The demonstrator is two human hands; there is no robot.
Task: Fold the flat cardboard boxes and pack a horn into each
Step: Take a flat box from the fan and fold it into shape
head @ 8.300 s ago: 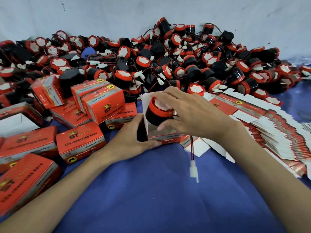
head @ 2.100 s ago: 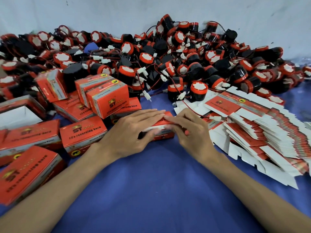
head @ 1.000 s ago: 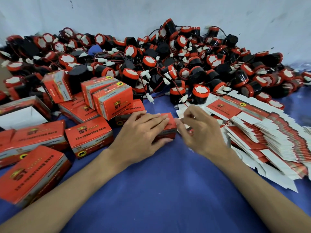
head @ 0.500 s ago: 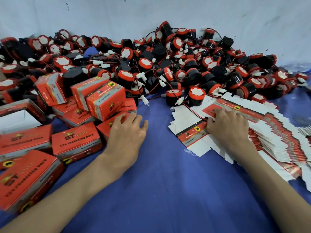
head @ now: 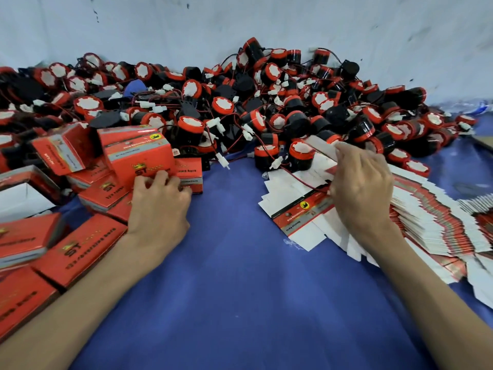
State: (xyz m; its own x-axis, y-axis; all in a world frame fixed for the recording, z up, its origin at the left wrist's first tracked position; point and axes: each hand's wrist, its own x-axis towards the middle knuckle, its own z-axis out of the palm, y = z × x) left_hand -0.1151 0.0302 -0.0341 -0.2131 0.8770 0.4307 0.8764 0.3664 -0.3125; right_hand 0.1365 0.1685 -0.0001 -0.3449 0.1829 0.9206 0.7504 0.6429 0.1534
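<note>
Blue cloth fills the bottom of the frame, with both forearms coming in from the lower corners. Left hand is at centre left, fingers loosely curled and close together, tips touching the front of a packed box without wrapping it. More folded red boxes are piled along the left edge. Right hand is at centre right, thumb and fingers pinching a flat box by its white flap, raised off the cloth just in front of the horns. Another flat blank lies printed side up beside that wrist. A fanned stack of flat boxes runs along the right edge. The horn pile, black and red with wires, spans the middle of the frame against a pale wall.
</note>
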